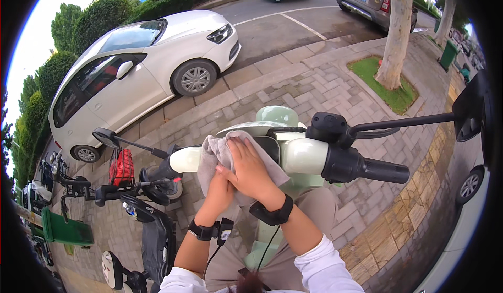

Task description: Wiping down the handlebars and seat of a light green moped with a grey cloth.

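Note:
A grey-pink cloth (212, 154) is draped over the middle of a pale green scooter's handlebar (306, 155), covering part of its dark display (271, 147). My right hand (249, 168) lies on the cloth, fingers stretched out and close together, pressing it down. Just to its left, my left hand (218, 194) is closed at the cloth's lower edge; the right thumb crosses it and its fingertips are hidden. Black straps with small devices circle both wrists. The black right handgrip (386, 171) sticks out with no hand on it.
A white car (141, 73) is parked beyond the kerb. Other scooters stand close on the left, one with a black seat (157, 235), another with a red bag (121, 167). Mirrors extend left (106, 137) and right (468, 109). A tree trunk (395, 36) rises at upper right.

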`<state>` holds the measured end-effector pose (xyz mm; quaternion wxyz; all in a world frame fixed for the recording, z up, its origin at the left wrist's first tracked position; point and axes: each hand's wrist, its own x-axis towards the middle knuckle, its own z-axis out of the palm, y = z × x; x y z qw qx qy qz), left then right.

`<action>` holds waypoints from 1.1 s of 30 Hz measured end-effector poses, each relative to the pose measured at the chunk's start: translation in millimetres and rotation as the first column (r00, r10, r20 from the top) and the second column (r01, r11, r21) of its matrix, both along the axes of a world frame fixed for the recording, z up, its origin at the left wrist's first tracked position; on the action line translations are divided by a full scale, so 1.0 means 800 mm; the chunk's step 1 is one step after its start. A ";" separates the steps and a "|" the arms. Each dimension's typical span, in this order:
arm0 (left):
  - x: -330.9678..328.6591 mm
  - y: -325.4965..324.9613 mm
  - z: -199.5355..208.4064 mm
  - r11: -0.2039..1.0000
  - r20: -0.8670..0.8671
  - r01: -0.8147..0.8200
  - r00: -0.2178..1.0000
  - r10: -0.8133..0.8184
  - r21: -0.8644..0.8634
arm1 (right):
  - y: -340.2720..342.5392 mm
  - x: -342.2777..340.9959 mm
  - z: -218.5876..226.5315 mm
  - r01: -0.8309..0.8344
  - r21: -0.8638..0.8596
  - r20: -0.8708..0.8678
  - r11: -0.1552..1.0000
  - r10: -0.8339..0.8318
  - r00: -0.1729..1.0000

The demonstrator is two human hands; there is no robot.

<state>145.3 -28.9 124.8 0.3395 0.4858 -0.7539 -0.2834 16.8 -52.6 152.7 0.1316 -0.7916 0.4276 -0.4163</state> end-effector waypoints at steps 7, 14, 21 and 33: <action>-0.034 -0.036 0.029 0.991 0.090 0.079 0.993 -0.070 -0.104 | 0.026 -0.033 -0.001 0.185 0.108 0.079 0.977 -0.194 0.978; -0.028 -0.041 0.017 0.988 0.012 0.021 1.000 -0.019 -0.152 | 0.000 -0.018 0.006 0.172 -0.041 -0.040 0.984 -0.174 0.984; -0.038 -0.046 0.015 0.990 -0.175 -0.128 0.978 0.115 -0.065 | -0.016 -0.013 0.000 0.213 -0.085 -0.195 0.973 -0.226 0.955; -0.025 0.031 -0.002 0.994 0.184 -0.104 0.977 0.110 -0.042 | 0.044 -0.028 -0.019 0.089 0.118 -0.263 0.989 -0.055 0.963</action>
